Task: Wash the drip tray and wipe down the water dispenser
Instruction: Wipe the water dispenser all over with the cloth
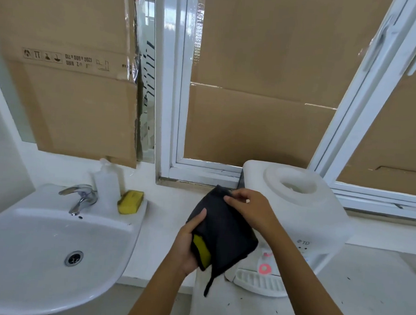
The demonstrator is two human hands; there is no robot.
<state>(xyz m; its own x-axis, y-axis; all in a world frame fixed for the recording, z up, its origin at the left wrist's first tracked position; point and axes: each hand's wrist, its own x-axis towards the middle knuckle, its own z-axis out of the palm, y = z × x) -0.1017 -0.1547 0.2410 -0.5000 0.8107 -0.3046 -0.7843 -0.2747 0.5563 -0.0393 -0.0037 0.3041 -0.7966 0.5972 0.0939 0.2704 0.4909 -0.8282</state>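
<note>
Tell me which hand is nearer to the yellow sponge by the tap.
Left. The left hand grips the lower left edge of the dark cloth, on the side toward the sponge. The right hand pinches the cloth's top corner, farther right, by the water dispenser.

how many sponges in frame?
1: a yellow sponge on the sink ledge, right of the tap. The yellow patch in the left hand belongs to the black cloth.

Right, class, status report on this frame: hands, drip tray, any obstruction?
Left hand and right hand both grip dark cloth. Drip tray still seated in dispenser. Nothing blocking it.
</note>
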